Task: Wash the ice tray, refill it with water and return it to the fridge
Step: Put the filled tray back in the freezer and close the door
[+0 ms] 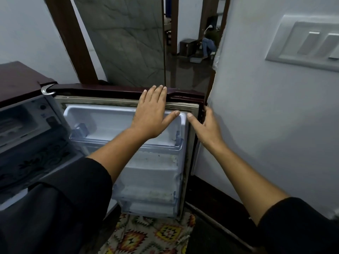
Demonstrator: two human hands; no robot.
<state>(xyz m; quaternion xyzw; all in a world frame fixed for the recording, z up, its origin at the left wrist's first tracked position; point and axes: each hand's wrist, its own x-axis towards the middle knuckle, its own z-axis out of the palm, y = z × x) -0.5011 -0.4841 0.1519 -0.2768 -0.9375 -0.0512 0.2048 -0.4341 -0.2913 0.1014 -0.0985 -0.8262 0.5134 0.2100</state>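
While the fridge door [102,121] stands open by the wall [256,125], the left hand [152,110] lies flat atop it; the right hand [207,129] grips its side edge.

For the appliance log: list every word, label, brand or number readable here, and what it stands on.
None can be read.
Marks on the fridge's inner control panel are too blurred to read.
The fridge door and the switch plate show no text.

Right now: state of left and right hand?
Left hand: open, flat on the top edge of the fridge door.
Right hand: closed, gripping the door's side edge, thumb on the inner face.
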